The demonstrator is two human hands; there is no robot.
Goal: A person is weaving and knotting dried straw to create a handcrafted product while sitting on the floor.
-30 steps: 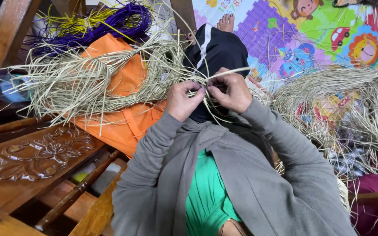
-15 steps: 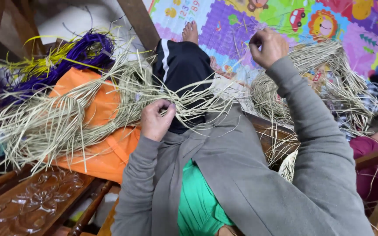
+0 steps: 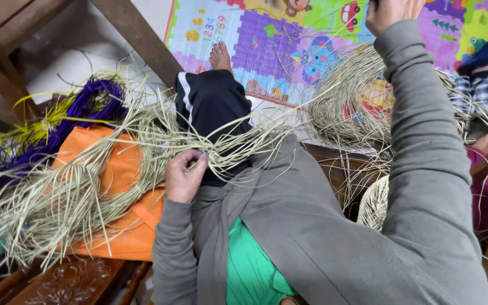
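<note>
Pale straw strands (image 3: 142,152) draped across the lap and over an orange cloth (image 3: 114,186), kept within reach. Left hand (image 3: 183,176) pinching several strands at the knee, holding them taut. Right hand (image 3: 393,12) raised high, closed, grip cut off by the frame. Purple and yellow fibres (image 3: 86,107) heaped beside; woven bundle (image 3: 362,101) on the play mat (image 3: 278,39).

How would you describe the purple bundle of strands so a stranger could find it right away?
Start at the big orange cloth lying left of the person's left hand. Just above its upper left corner sits the purple bundle, next to some yellow strands. It is the only deep purple fibre; the straw spread across the cloth is pale tan.
</note>
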